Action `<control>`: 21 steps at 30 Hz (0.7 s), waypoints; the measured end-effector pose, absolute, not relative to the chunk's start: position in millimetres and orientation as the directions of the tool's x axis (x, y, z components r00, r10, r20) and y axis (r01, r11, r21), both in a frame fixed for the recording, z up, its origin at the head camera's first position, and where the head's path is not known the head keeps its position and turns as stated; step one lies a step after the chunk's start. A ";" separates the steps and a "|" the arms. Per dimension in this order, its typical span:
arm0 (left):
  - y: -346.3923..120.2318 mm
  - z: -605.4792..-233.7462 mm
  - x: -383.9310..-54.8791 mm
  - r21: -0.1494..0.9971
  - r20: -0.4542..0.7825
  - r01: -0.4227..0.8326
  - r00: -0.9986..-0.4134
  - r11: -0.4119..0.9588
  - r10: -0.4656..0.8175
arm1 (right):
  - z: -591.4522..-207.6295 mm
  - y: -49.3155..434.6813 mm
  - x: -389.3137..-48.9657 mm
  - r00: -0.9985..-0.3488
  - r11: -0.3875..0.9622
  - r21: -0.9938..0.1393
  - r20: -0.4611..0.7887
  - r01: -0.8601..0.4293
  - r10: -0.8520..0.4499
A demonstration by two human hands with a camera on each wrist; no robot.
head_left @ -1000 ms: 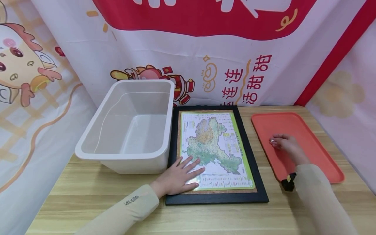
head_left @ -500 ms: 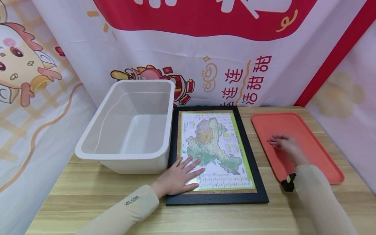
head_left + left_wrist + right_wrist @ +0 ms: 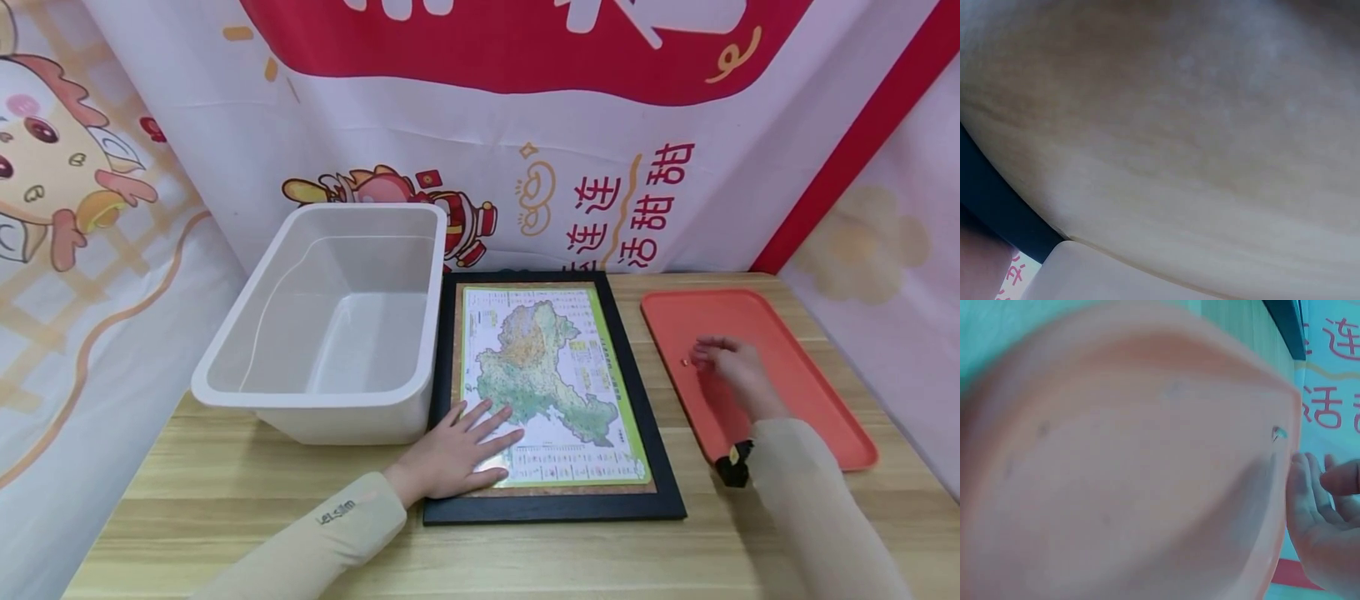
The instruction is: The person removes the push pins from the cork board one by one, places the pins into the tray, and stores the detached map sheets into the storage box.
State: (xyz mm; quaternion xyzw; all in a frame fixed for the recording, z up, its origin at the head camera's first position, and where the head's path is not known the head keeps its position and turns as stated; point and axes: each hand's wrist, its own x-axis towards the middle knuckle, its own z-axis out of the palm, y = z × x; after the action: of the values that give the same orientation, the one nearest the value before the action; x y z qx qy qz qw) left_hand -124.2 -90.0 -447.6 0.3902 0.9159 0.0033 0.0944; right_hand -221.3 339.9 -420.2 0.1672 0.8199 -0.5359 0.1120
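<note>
My left hand [image 3: 459,454] lies flat with spread fingers on the lower left part of a map [image 3: 551,375] in a black picture frame [image 3: 555,507]. Over an orange-red tray [image 3: 757,312], my right hand [image 3: 731,371] hovers with loosely bent fingers and nothing visible between them. A tiny shiny metallic piece [image 3: 685,362] lies on the tray just left of its fingertips. The right wrist view shows this small piece [image 3: 1279,433] near the tray's edge, apart from the fingers [image 3: 1300,481]. Blurred skin fills most of the left wrist view, and the fingers are hidden there.
A large white plastic tub [image 3: 318,400] stands left of the map frame, close against it. Everything rests on a wooden table [image 3: 360,550]. Printed cloth [image 3: 480,125] hangs behind and on both sides. A small black object [image 3: 733,465] is at the right cuff.
The small shiny piece was at my right fingertips a second ago; now it lies on the tray, and the hand has lifted slightly off it. My left hand has stayed put.
</note>
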 end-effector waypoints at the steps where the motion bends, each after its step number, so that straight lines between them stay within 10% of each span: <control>1: -90.0 -447.7 -124.2 0.078 -0.168 0.716 -0.677 0.694 0.717 | -423.8 341.1 -223.7 -0.922 0.359 -0.849 -0.347 0.387 0.172; 21: -90.7 -445.9 -123.2 0.084 -0.151 0.727 -0.667 0.682 0.730 | -407.5 293.0 -219.2 -0.991 0.677 -0.724 -0.120 0.132 0.064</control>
State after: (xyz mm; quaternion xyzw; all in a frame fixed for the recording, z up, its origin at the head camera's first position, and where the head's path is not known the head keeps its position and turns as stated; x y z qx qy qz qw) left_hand -123.2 -90.7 -445.9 0.3988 0.9129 0.0082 0.0863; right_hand -219.2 293.0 -407.5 0.0536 0.9148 -0.3981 0.0422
